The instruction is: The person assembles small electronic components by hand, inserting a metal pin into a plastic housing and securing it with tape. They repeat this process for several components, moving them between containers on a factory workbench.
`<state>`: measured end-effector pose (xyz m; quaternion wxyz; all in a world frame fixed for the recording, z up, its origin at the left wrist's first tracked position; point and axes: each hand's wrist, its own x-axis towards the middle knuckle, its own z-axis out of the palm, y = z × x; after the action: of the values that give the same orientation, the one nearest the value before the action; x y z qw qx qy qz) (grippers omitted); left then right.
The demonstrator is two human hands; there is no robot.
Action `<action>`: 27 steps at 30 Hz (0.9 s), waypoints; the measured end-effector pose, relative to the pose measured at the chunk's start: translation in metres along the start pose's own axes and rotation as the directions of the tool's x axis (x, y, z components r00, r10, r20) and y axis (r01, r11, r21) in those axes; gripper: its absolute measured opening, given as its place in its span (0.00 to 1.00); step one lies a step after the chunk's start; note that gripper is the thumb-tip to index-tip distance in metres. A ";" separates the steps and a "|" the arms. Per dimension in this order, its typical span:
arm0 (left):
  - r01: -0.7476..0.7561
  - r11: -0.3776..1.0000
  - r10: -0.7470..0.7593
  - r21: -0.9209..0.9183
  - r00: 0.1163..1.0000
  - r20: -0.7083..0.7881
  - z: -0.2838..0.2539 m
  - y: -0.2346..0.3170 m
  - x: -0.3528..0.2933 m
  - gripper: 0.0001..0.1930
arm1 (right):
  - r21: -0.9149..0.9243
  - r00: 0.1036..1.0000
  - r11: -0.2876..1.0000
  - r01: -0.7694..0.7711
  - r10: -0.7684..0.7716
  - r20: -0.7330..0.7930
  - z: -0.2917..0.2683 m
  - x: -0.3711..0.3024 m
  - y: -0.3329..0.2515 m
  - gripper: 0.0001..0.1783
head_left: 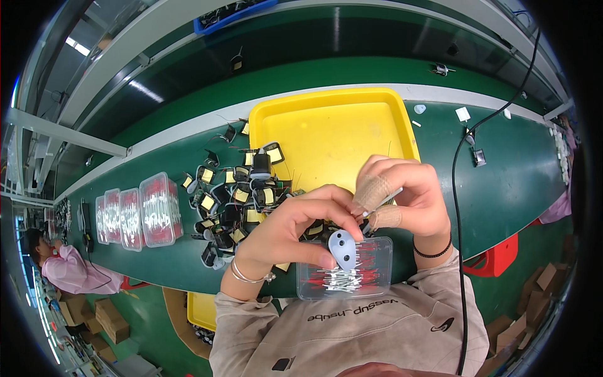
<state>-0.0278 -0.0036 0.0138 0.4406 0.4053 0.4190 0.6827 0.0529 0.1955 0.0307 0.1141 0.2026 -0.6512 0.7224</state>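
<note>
My left hand [304, 229] is closed on a pale grey-blue oval plastic part [343, 252] with dark round holes, pinched between thumb and fingers. Close beside it, my right hand [408, 198] has tan tape round its thumb and index finger. Those two fingertips pinch a thin whitish strip or wire [391, 196], too small to name surely. Under both hands sits a clear plastic box [305, 291] of thin red and white pieces. To the left lies a heap of small black units [260, 166] with yellow pads and loose wires.
A yellow tray [333, 95] stands beyond my hands. Several clear boxes [157, 210] of red and white pieces stand at left. A black cable [456, 207] hangs down on the right. A person in pink [78, 270] sits far left; a red stool [499, 256] stands right.
</note>
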 end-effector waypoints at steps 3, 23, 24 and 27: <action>0.056 0.997 -0.056 0.051 0.998 0.006 -0.001 0.003 -0.002 0.19 | 0.019 0.997 0.997 0.074 -0.074 -0.029 -0.003 -0.003 -0.001 0.10; -0.293 0.728 0.536 0.619 0.807 -0.249 0.025 -0.017 0.003 0.17 | -0.427 0.936 0.878 0.215 -0.310 -0.167 0.013 -0.016 -0.027 0.09; -0.278 0.707 0.542 0.650 0.804 -0.244 0.025 -0.015 0.003 0.17 | -0.466 0.930 0.850 0.245 -0.342 -0.134 0.013 -0.016 -0.027 0.09; -0.240 0.622 0.564 0.745 0.797 -0.214 0.025 -0.012 0.000 0.17 | -0.498 0.904 0.785 0.369 -0.428 -0.004 0.011 -0.014 -0.030 0.10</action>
<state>-0.0018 0.0044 0.0103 -0.0139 0.4629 0.6212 0.6322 0.0803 0.1897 0.0519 0.3492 0.2576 -0.7460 0.5052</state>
